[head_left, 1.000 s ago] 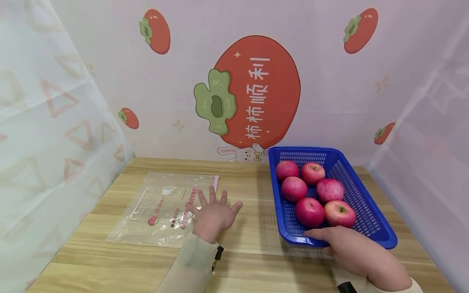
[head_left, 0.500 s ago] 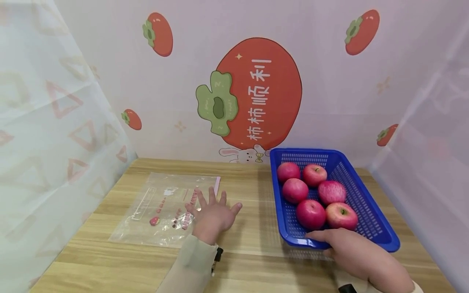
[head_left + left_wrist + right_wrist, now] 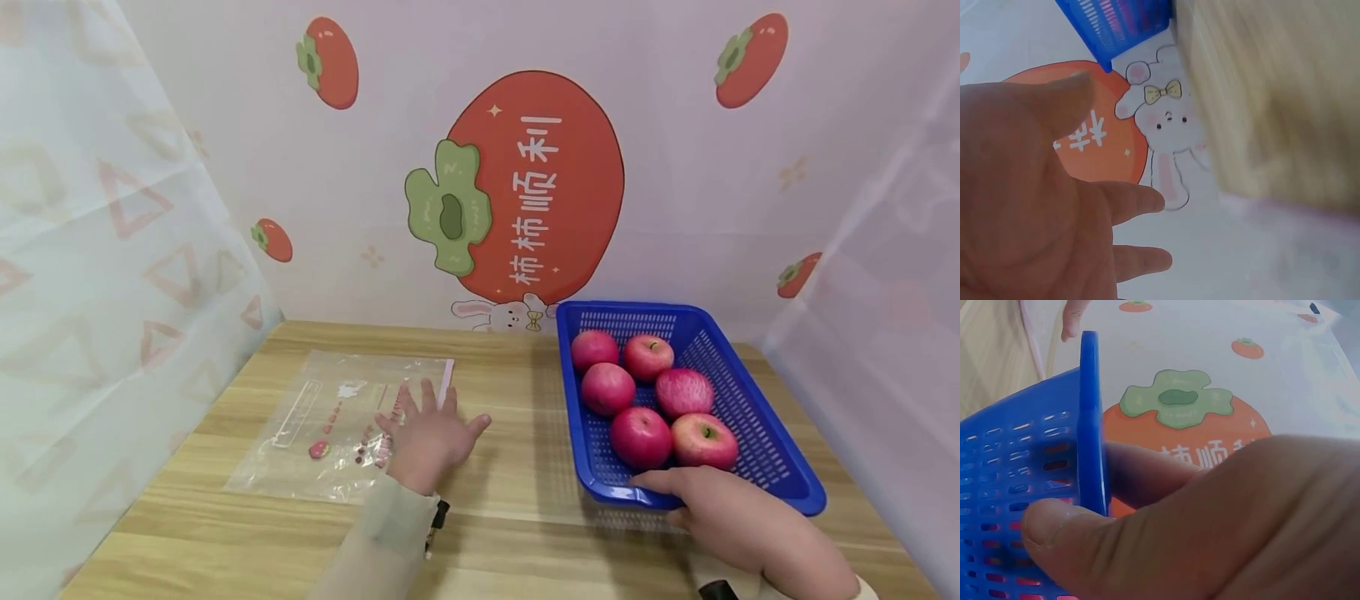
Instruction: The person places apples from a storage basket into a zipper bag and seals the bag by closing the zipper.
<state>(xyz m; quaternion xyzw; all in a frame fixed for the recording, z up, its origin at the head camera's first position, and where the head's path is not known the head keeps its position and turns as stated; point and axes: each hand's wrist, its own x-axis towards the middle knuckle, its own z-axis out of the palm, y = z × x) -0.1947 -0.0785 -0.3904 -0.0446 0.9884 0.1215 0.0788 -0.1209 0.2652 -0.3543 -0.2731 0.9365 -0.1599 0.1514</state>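
A blue plastic basket with perforated walls stands at the right of the wooden table and carries several red apples. My right hand grips its near rim; in the right wrist view the thumb presses the outer wall while the fingers reach over the rim. To the left lies a flat, clear zip bag with pink and red prints and a pink strip along its right edge. Above that edge, my left hand spreads its fingers, palm down, holding nothing. In the left wrist view its palm shows.
The wooden table meets a printed backdrop with persimmon pictures behind. Pale cloth walls close off the left and right sides.
My left hand has shifted slightly left over the bag's right edge. The right hand keeps its grip on the basket rim, and the head view has moved a little.
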